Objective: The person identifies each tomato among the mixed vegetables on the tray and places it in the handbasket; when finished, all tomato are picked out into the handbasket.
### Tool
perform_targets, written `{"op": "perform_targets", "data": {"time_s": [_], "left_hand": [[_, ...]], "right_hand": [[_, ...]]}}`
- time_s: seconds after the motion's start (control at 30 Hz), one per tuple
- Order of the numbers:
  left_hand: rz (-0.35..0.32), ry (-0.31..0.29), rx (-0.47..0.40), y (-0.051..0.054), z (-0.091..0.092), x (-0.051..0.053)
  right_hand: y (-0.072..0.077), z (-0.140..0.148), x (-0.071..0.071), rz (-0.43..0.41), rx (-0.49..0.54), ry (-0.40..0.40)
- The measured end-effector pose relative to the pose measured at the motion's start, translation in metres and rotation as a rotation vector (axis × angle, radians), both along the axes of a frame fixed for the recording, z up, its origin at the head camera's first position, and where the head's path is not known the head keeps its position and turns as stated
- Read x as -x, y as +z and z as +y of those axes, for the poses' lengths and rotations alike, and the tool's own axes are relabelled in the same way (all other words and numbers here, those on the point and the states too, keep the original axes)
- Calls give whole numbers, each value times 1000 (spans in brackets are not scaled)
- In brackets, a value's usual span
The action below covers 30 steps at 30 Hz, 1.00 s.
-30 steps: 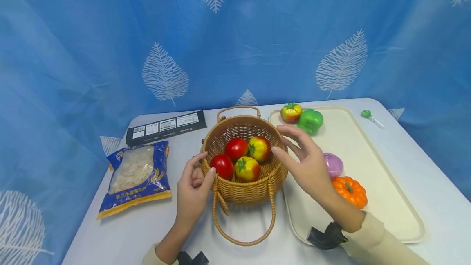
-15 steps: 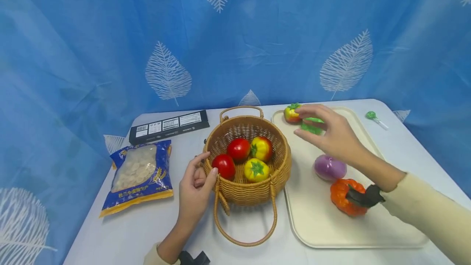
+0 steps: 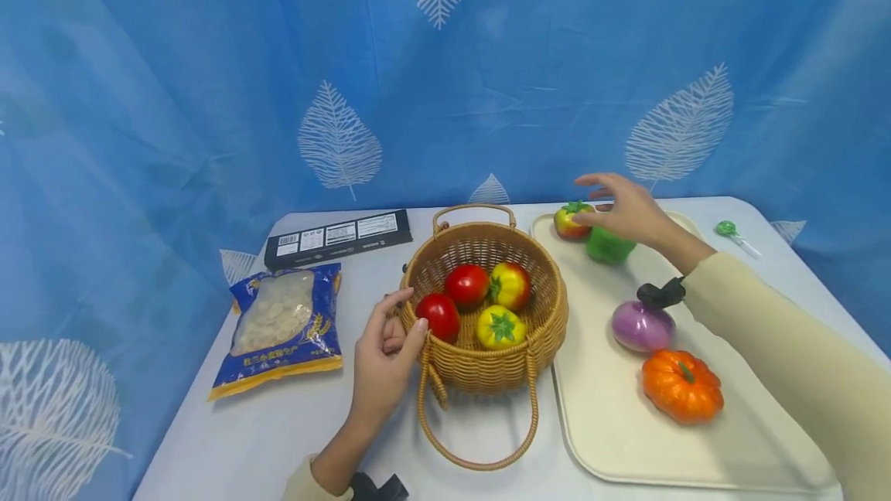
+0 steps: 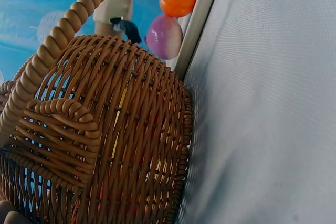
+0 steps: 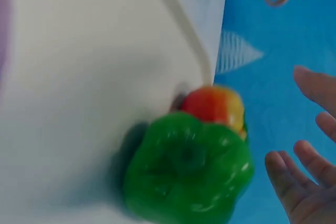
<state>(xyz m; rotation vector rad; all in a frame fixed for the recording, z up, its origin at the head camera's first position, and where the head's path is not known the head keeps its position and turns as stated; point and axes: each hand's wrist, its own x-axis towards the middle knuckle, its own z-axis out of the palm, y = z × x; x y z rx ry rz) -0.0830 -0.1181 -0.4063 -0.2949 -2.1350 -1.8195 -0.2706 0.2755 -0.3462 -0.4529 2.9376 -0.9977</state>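
A round wicker basket stands mid-table, one handle folded down in front. It holds red round fruits and red-and-yellow fruits with green leafy tops. My left hand grips its left rim with thumb and fingers; in the left wrist view the basket's side fills much of the picture. My right hand hovers over the tray's far left corner, fingers spread over another red-and-yellow fruit. Beside that fruit is a green bell pepper. In the right wrist view the pepper partly hides the fruit.
A cream tray right of the basket bears a purple onion-like vegetable and an orange pumpkin. To the left lie a blue food bag and a long black box. A green lollipop lies far right.
My right hand has left the basket's right rim and moved right and back, over the tray's far corner. One basket fruit has turned its green top upward. The left hand stays on the rim.
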Motion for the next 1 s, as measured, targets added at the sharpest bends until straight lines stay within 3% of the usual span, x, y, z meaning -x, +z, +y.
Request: {"op": "perform_targets", "data": {"time_s": [0.4, 1.0], "left_hand": [[16, 7, 6, 1, 0, -1], [26, 13, 24, -1, 2, -3]], "right_hand": [[-15, 7, 35, -102, -123, 31], [-27, 10, 39, -148, -136, -16]]}}
